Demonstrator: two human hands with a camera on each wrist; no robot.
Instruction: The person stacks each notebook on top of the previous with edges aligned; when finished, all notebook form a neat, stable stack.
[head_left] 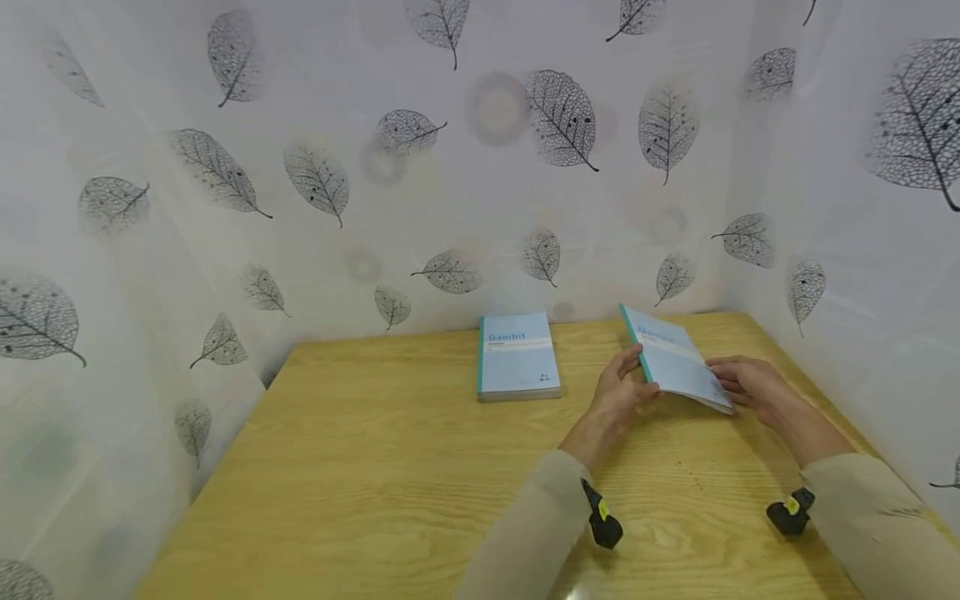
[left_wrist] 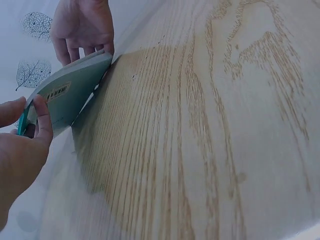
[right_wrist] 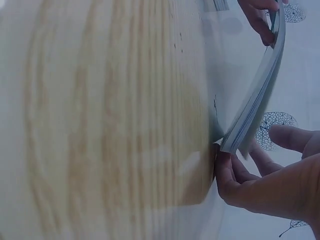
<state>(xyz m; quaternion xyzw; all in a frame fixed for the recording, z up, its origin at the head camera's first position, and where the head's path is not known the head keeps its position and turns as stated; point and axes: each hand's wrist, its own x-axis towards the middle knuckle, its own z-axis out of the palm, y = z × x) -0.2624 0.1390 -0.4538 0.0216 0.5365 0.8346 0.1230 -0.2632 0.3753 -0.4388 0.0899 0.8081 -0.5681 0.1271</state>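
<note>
A light-blue paperback book (head_left: pixel 678 358) with a teal spine is held tilted above the right part of the table. At its spine side, my left hand (head_left: pixel 621 387) pinches it between thumb and fingers. My right hand (head_left: pixel 753 385) touches the opposite, page side with its fingers; in the right wrist view its thumb (right_wrist: pixel 292 137) stands apart from the cover. A barcode shows on the book's back cover (left_wrist: pixel 67 95) in the left wrist view. To the left, a similar blue book (head_left: pixel 517 354) titled "Gambit" lies flat near the table's back edge, untouched.
The wooden table (head_left: pixel 337 458) spreads out to the left and front. A white leaf-patterned curtain (head_left: pixel 465 208) hangs behind it and along both sides. Each sleeve carries a black strap piece (head_left: pixel 603 529) near the wrist.
</note>
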